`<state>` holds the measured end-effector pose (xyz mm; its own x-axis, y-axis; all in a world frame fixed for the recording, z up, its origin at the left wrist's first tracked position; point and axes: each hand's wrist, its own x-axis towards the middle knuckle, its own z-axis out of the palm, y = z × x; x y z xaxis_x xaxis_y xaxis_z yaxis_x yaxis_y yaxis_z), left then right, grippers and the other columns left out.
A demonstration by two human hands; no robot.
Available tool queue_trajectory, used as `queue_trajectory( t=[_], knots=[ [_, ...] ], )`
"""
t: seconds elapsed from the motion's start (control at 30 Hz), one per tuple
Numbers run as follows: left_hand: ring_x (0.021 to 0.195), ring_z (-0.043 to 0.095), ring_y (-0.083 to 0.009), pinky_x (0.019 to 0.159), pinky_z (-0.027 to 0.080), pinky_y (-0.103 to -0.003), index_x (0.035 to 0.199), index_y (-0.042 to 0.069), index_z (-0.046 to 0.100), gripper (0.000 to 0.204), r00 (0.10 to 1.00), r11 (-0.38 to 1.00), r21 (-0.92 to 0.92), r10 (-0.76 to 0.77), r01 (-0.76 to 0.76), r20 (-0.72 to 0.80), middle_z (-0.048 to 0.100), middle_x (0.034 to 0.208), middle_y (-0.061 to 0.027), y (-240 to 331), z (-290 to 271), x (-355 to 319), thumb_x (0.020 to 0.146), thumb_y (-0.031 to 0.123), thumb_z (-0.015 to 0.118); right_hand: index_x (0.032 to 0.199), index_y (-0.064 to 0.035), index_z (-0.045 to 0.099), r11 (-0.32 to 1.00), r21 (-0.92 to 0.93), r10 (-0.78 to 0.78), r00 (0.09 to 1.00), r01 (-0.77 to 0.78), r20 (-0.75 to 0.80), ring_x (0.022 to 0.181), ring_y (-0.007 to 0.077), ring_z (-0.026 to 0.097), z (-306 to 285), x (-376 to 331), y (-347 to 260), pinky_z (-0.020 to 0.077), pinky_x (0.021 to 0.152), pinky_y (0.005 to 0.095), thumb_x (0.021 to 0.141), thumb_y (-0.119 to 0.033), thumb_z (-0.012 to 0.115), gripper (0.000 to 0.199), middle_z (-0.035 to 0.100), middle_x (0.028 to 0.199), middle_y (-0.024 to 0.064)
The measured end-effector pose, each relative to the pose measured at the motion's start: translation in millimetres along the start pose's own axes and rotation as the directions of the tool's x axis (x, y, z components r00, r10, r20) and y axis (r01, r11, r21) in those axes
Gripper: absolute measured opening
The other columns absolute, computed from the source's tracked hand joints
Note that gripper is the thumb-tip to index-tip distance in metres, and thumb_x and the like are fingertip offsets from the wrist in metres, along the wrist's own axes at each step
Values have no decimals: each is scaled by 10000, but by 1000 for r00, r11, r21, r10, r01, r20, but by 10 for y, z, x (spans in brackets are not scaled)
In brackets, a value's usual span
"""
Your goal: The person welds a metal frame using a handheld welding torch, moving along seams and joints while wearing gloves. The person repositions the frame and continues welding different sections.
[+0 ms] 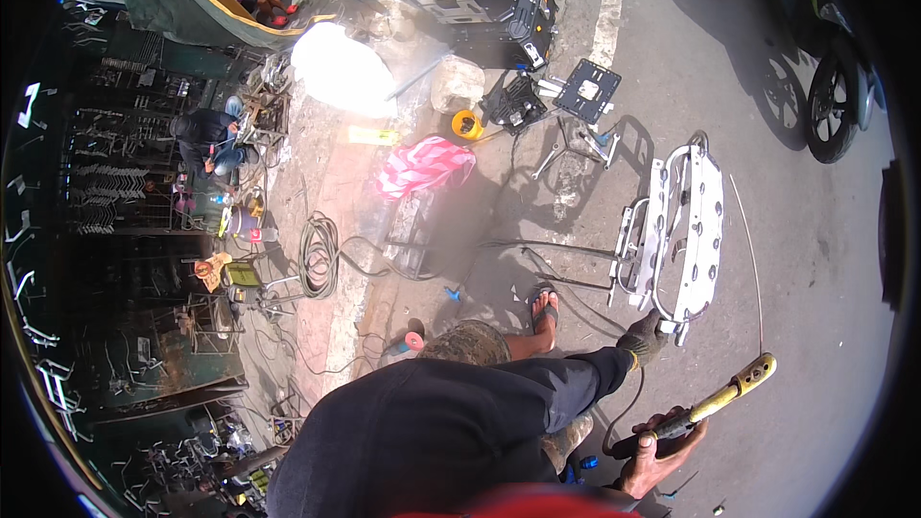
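My left hand [645,338], in a dark work glove, grips the near end of a silver metal rack [706,230]. The rack is made of bent tubes and a flat plate with dark oval slots, and it stands on the pavement. To the right of it, my bare right hand [657,456] is closed around the black handle of a welding electrode holder [734,389] with a worn yellow head. A long thin welding rod [752,264] sticks out of that head, along the right side of the rack and apart from it. A dark cable [625,412] runs near the handle.
My sandalled foot [545,321] is left of the rack. Beyond lie a small metal stand [576,149], a black plate [587,90], black cases [499,10], a yellow container [467,125] and a pink striped cloth [427,168]. Coiled cable [318,254] lies left; a motorcycle wheel [833,105] is far right.
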<state>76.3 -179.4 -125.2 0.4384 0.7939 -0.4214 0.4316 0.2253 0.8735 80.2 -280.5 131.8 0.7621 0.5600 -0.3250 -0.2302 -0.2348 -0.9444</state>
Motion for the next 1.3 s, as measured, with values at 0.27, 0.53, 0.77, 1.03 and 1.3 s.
queue_trajectory(
  t=[0.27,0.53,0.77,1.03,1.3],
  knots=[
    [753,648,-256,698,503,-421,1240,83,557,423,983,966,-204,-140,162,118,646,851,-121,106,-59,-80,858,202,694,1545,-7,277,978,-194,-60,994,76,87,892,182,586,-404,-58,201,511,785,310,724,-472,911,1136,532,1162,94],
    [951,652,-247,824,548,-406,1205,112,633,302,833,435,-733,-445,523,329,642,1074,-61,-52,1,154,976,309,624,1569,-1,265,975,-181,-88,973,128,215,999,197,595,-871,307,156,502,900,349,690,-331,946,1160,554,1238,107],
    [962,644,-240,872,564,-414,1144,116,629,253,772,197,-901,-604,387,199,663,1091,-72,-252,333,126,989,312,590,1528,-5,282,926,-372,75,933,66,353,1220,265,528,-1193,414,-378,456,1042,404,618,-111,947,1132,492,1339,148],
    [1082,630,-238,928,536,-460,1194,96,643,223,855,-31,-997,-514,68,74,658,1114,-78,146,369,63,977,69,595,1624,-6,48,618,-615,-100,825,489,556,1508,433,272,-1221,249,-569,300,1213,490,619,-314,995,1415,202,1639,298],
    [752,492,-183,807,532,-451,1057,163,664,65,768,-256,-966,-611,38,192,550,869,-23,99,488,130,996,181,674,1614,18,141,663,-635,-39,866,396,499,1385,369,487,-1020,73,-604,441,1116,425,598,-206,1004,1351,410,1535,292]
  ],
)
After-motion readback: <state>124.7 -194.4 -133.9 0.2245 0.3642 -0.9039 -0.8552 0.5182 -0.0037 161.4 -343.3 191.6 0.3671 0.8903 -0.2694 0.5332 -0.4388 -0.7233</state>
